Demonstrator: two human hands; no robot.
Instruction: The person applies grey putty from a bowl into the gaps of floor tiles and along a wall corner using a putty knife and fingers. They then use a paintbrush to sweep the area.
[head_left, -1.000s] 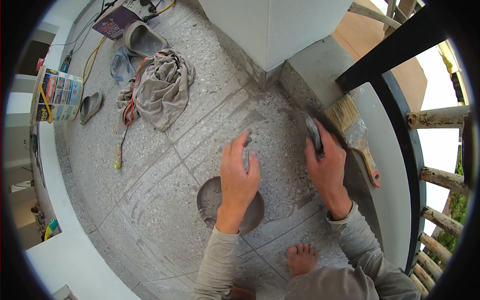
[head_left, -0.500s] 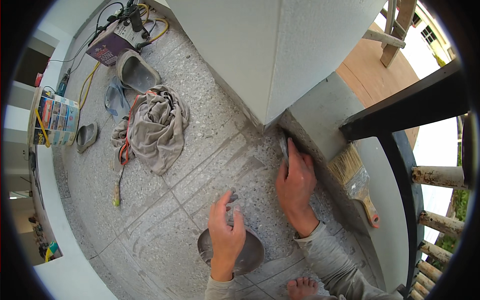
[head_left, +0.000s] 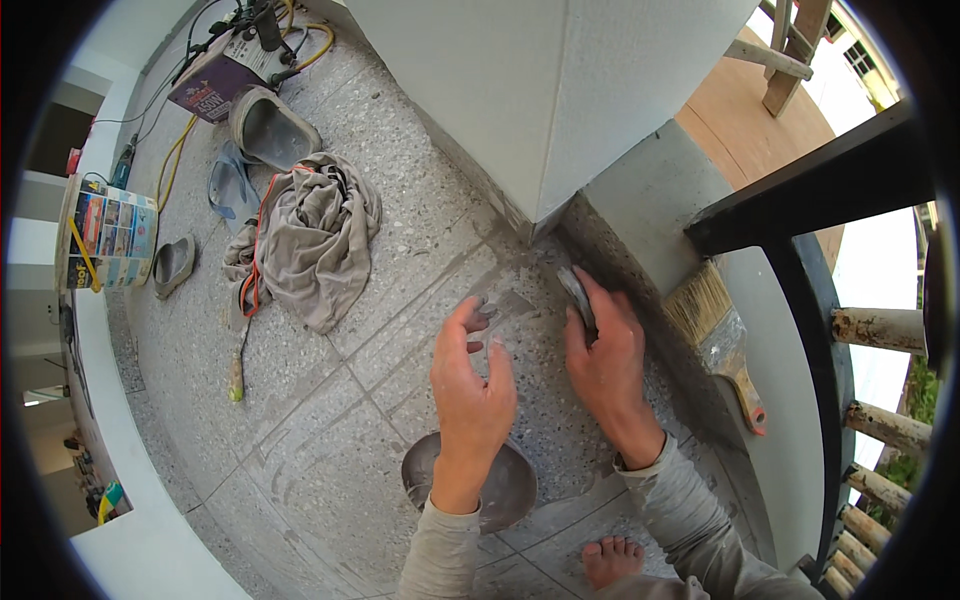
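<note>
My right hand (head_left: 608, 350) pinches a thin grey flat piece (head_left: 575, 292) between thumb and fingers, just above the tiled floor by the foot of the white pillar (head_left: 545, 150). I cannot make out whether it is a scraper blade. To its left, my left hand (head_left: 475, 385) is open, thumb and curved fingers apart, with grey paste smeared on the fingertips. Beneath my left wrist, a shallow round bowl (head_left: 512, 490) with grey residue stands on the floor, partly hidden by the arm. Wet grey smears (head_left: 510, 305) mark the tiles between the pillar and my hands.
A wide paintbrush (head_left: 725, 350) lies on the ledge at right, beside a black railing (head_left: 800, 200). Leftward lie a crumpled grey cloth (head_left: 320, 245), a small wooden-handled tool (head_left: 237, 375), grey clogs (head_left: 270, 130), a bucket (head_left: 110, 235) and a purple box (head_left: 215, 85) with cables.
My left hand has moved forward from over the bowl toward the right hand. My right hand has drawn back slightly from the pillar's base, still holding the grey piece.
</note>
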